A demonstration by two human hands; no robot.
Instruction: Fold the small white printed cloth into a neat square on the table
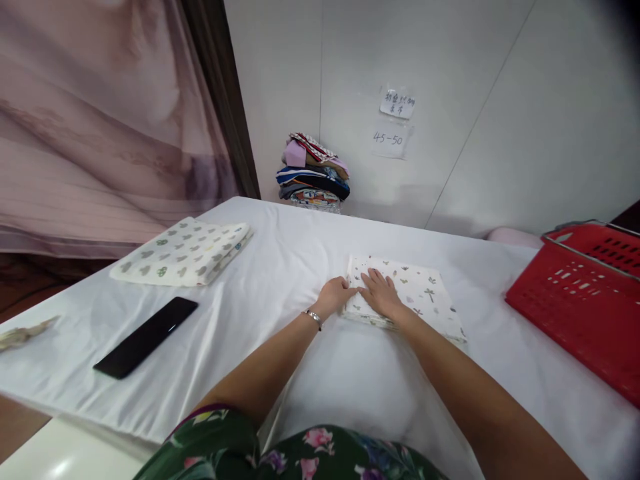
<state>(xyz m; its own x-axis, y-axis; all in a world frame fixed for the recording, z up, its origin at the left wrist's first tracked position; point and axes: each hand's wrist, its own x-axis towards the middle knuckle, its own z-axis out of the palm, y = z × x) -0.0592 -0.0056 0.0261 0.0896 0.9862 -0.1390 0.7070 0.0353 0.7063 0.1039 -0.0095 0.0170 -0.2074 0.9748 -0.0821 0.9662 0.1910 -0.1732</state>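
A folded white cloth (430, 303) printed with small plants lies on the table in front of me. My right hand (381, 293) rests flat on its left part, fingers spread. At the cloth's left edge is my left hand (334, 297), fingers curled and thumb over the edge, closed on the border; its fingertips are partly hidden. The two thumbs nearly meet. Farther left on the table sits a second folded cloth (183, 253), cream with grey and green tree-like prints, untouched by either hand.
A white sheet (280, 267) covers the table, slightly wrinkled. A black phone (147, 337) and a beige object (25, 333) lie at left. The red basket (575, 300) stands at right. Folded fabrics (314, 177) are stacked by the wall; a pink curtain (100, 133) hangs left.
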